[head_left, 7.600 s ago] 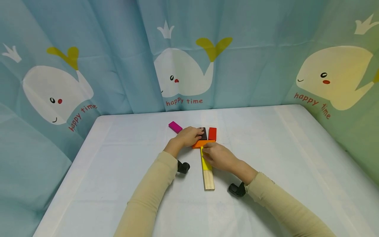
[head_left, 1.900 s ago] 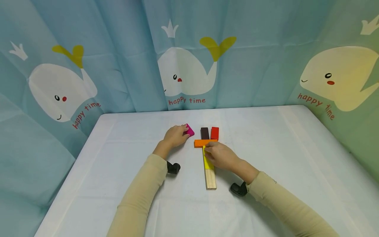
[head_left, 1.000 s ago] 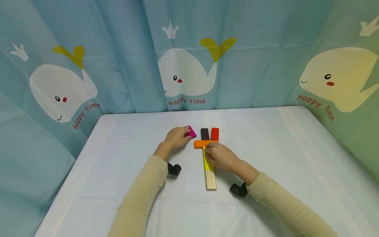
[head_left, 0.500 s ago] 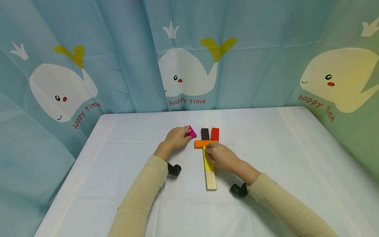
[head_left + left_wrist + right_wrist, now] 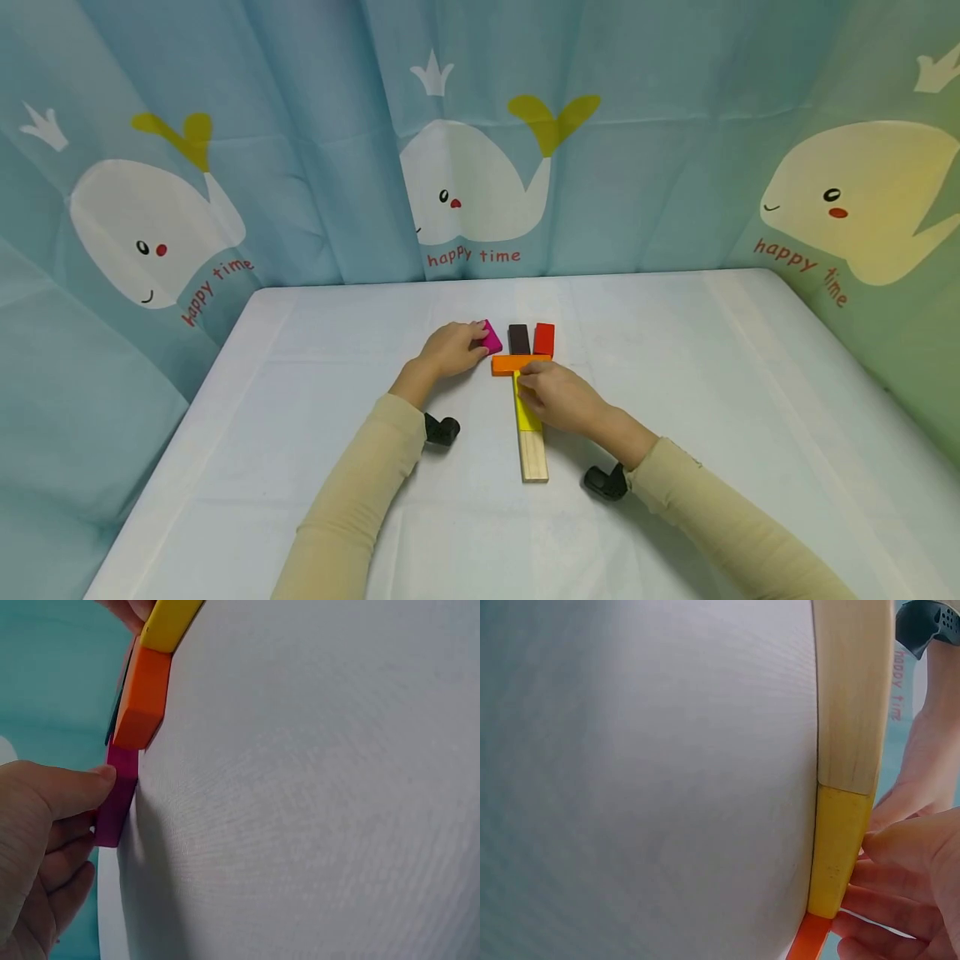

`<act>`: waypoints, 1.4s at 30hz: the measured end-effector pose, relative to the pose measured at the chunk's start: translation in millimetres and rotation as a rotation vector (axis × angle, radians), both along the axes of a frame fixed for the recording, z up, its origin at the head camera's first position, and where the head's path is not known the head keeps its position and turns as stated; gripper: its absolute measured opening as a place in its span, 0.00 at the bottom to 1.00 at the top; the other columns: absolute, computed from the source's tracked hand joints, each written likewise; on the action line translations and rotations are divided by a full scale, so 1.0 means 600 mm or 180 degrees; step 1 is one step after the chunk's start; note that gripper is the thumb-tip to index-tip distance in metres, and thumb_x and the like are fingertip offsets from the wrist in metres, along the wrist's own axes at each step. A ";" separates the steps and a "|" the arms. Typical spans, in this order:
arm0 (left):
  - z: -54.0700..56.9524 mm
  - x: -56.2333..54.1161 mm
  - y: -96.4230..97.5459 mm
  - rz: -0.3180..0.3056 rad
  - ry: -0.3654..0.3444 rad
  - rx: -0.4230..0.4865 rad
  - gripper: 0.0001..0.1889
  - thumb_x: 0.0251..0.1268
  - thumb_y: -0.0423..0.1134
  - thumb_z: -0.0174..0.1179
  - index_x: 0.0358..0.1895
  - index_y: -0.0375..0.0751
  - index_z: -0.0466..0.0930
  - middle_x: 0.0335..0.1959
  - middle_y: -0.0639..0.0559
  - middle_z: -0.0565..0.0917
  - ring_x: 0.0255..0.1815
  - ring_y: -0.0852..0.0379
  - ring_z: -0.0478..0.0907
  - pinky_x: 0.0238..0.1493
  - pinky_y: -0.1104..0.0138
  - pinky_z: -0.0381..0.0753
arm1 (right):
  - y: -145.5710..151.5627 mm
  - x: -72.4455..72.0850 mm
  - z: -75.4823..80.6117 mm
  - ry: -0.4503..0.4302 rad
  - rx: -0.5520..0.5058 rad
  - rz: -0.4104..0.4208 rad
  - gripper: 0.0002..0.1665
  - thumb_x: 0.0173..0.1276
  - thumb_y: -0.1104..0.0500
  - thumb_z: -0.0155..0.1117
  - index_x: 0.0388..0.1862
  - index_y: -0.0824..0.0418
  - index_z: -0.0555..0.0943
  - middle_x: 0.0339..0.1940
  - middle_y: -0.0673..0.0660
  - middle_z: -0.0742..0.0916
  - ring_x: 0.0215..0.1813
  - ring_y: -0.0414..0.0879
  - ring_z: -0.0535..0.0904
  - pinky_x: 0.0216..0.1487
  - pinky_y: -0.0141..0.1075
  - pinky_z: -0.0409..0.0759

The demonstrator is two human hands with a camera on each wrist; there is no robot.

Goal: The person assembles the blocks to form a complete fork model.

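My left hand (image 5: 452,348) pinches a magenta block (image 5: 492,338) that lies slanted just left of the dark brown block (image 5: 519,339). In the left wrist view, the thumb presses the near side of this magenta block (image 5: 118,796), close to the end of the orange block (image 5: 142,697); whether they touch I cannot tell. My right hand (image 5: 564,396) rests its fingertips on top of the yellow block (image 5: 838,851). That block butts against the orange one ahead and a plain wooden block (image 5: 853,694) behind. A red block (image 5: 544,338) stands beside the dark brown one, beyond the orange block.
A white-covered table (image 5: 652,350) carries the flat block layout. Behind it hangs a blue curtain (image 5: 315,208) printed with whales. Black wrist cameras (image 5: 442,431) hang under both forearms.
Earlier my left hand was at the dark brown block, with the magenta block lying apart. It has since taken the magenta block, turned it and slid it rightward. My right hand stays in place.
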State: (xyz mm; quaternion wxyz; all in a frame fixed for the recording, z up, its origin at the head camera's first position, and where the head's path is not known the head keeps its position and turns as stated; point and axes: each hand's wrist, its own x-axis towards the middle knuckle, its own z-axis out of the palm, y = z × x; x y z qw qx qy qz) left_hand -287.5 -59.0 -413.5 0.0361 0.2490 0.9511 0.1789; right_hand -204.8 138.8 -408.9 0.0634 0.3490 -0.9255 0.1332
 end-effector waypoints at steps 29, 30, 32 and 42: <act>0.004 -0.001 0.002 -0.0171 -0.0176 0.0001 0.22 0.66 0.44 0.55 0.62 0.43 0.70 0.64 0.54 0.67 0.65 0.54 0.63 0.64 0.62 0.59 | 0.001 -0.001 0.002 -0.0067 0.0050 -0.0047 0.12 0.59 0.64 0.65 0.40 0.69 0.83 0.42 0.61 0.83 0.45 0.52 0.79 0.48 0.41 0.77; 0.004 -0.001 0.002 -0.0176 -0.0180 0.0008 0.22 0.66 0.43 0.55 0.62 0.43 0.70 0.64 0.54 0.67 0.64 0.54 0.64 0.64 0.62 0.60 | 0.001 0.000 0.002 -0.0063 0.0050 -0.0046 0.12 0.59 0.64 0.65 0.40 0.69 0.83 0.42 0.61 0.83 0.45 0.52 0.79 0.48 0.41 0.78; 0.003 0.000 0.002 -0.0192 -0.0188 0.0024 0.22 0.66 0.43 0.55 0.62 0.43 0.70 0.64 0.53 0.67 0.64 0.54 0.64 0.64 0.61 0.60 | 0.001 0.000 0.002 -0.0047 0.0044 -0.0026 0.11 0.59 0.64 0.65 0.39 0.69 0.84 0.42 0.61 0.83 0.44 0.52 0.79 0.47 0.41 0.78; 0.003 0.005 0.002 -0.0211 -0.0156 0.0038 0.22 0.66 0.43 0.55 0.61 0.43 0.71 0.64 0.53 0.68 0.64 0.54 0.64 0.64 0.62 0.60 | 0.001 0.001 0.000 -0.0014 0.0039 0.0001 0.10 0.59 0.64 0.65 0.38 0.69 0.83 0.41 0.61 0.83 0.44 0.52 0.79 0.47 0.41 0.78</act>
